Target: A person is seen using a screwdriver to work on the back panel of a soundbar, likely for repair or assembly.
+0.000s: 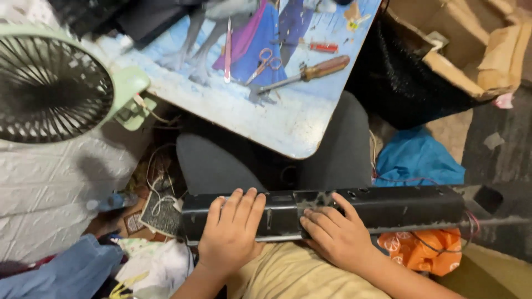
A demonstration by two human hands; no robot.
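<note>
Long black speaker bar (354, 207) lying crosswise over the lap, left end near the pale wall, right end sticking out past the knee over an orange bag (429, 250). Left hand (231, 232) draped over the top near the left end, fingers spread flat and curled over the far edge, more pressing down than gripping. Right hand (335, 232) planted near the middle, fingers loosely fanned on the top face, holding nothing else. Thin red and black wires (471, 221) trailing off the right end, so worth keeping that side from swinging or snagging. Looks like steadying or feeling along the casing for a seam, just a guess. Best bet for that: keep the left palm as the anchor, let the right fingertips do the probing, and keep the bar flat on the thighs instead of tilted, since nothing holds that long right end up. Tools all parked up on the small picture-printed table (288, 124): wooden-handled screwdriver (307, 73), pink-handled scissors (265, 62), tweezers (228, 49), a small red screwdriver (323, 47). A stretch from here, so maybe grab one without letting go with the left. Green fan (52, 83) off to the left, well clear.
</note>
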